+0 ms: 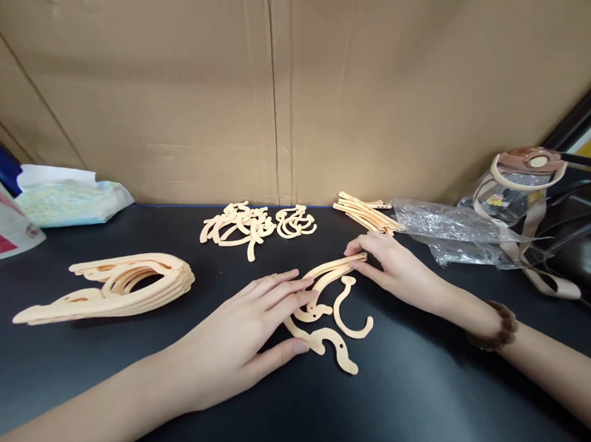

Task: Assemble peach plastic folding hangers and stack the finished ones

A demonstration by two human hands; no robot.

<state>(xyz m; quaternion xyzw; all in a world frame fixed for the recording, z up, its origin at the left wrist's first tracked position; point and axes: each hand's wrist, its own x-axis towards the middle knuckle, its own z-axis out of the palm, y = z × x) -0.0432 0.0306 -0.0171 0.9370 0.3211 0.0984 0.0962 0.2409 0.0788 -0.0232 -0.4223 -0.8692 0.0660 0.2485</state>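
My left hand (248, 331) lies flat on the black table (414, 402), fingers stretched out, their tips pressing on a few pale wooden curved pieces (327, 316). One of these is a hook-shaped piece (351, 311), another a wavy piece (335, 347) near my thumb. My right hand (390, 263) pinches the far end of a long curved strip (335, 265) that runs back toward my left fingers. A brown bead bracelet (502, 324) sits on my right wrist.
A stack of large curved wooden pieces (121, 284) lies at the left. Small hooks (255, 225) and a bundle of strips (366, 213) lie at the back. A clear plastic bag (455, 234), a bottle with a strap (521, 181) and tissue packs (66, 197) stand around. Cardboard (284, 80) walls the back.
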